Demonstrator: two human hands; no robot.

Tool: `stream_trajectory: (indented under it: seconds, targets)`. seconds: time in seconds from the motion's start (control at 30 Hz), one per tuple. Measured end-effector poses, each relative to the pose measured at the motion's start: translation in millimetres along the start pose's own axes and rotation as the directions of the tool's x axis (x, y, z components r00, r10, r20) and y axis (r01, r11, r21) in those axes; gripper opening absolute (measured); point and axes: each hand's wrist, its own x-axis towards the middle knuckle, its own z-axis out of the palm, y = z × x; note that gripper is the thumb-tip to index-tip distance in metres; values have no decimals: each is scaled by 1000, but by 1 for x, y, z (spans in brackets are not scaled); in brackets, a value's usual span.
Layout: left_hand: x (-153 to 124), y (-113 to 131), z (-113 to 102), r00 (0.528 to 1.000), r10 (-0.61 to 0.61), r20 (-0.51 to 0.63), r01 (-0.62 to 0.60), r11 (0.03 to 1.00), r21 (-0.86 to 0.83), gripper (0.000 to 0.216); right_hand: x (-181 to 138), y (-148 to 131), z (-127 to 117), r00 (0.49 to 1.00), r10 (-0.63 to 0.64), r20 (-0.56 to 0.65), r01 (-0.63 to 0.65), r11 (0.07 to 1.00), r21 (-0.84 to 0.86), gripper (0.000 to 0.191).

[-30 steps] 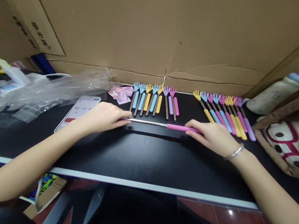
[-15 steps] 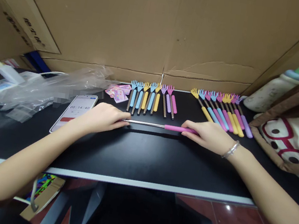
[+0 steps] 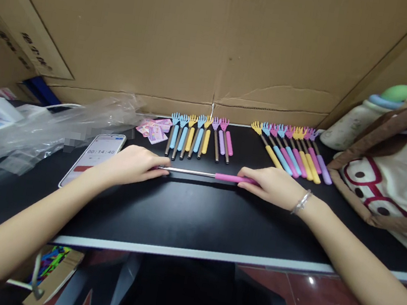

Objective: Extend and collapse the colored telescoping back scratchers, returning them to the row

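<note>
Between my two hands a back scratcher with a pink sleeve [image 3: 225, 178] and a thin silver rod lies level, low over the black desk. My left hand [image 3: 138, 165] pinches the rod's left end; its fingers hide whatever is at that tip. My right hand [image 3: 272, 187] grips the pink sleeve near its right end. Just beyond stands a row of back scratcher rods [image 3: 184, 143] with small blue, yellow, purple and pink claw heads, loose coloured sleeves [image 3: 205, 141] lying beside them. Farther right, several sleeved back scratchers [image 3: 295, 153] lie slanted side by side.
A phone showing a timer [image 3: 99, 149] lies by my left forearm, with clear plastic bags [image 3: 90, 117] behind it. Small printed cards [image 3: 156, 131] sit near the rods. At right are a bottle [image 3: 363, 120] and a cloth bag [image 3: 403, 197]. Cardboard [image 3: 149, 27] walls the back.
The camera view has turned slightly to the right, so the desk things appear farther left. Both hands keep the same hold on the back scratcher.
</note>
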Motion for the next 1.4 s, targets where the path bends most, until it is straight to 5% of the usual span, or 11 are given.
stream_trajectory:
  seconds: [1.4]
  targets:
    - [-2,3,-3,998,22,-51,-21,1000,9,32,-4,-4,-1,1000,17,21,-17,1000,2,29]
